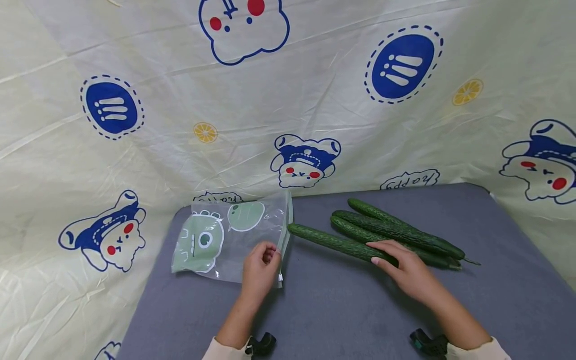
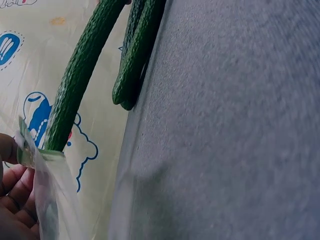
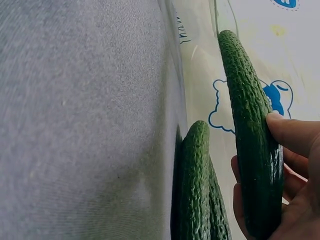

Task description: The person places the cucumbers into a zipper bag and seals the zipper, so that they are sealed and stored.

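Observation:
My right hand (image 1: 410, 270) grips a long green cucumber (image 1: 335, 242) near its right end, thumb on one side and fingers on the other. The cucumber's far tip points left, right at the mouth of a clear zip bag (image 1: 247, 250) printed with a green cartoon monster. At that mouth, my left hand (image 1: 262, 270) pinches the bag's edge between thumb and fingers. In the left wrist view the tip of the cucumber (image 2: 75, 85) overlaps the bag's green zip strip (image 2: 42, 155). The right wrist view shows the thumb (image 3: 292, 132) pressed along the cucumber (image 3: 252, 135).
Three more cucumbers (image 1: 382, 227) lie bunched together on the grey table (image 1: 328, 320), behind and right of the held one. A white zip slider (image 1: 280, 278) sits at the bag's near corner. Behind the table hangs a cream sheet (image 1: 315, 90) with cartoon prints.

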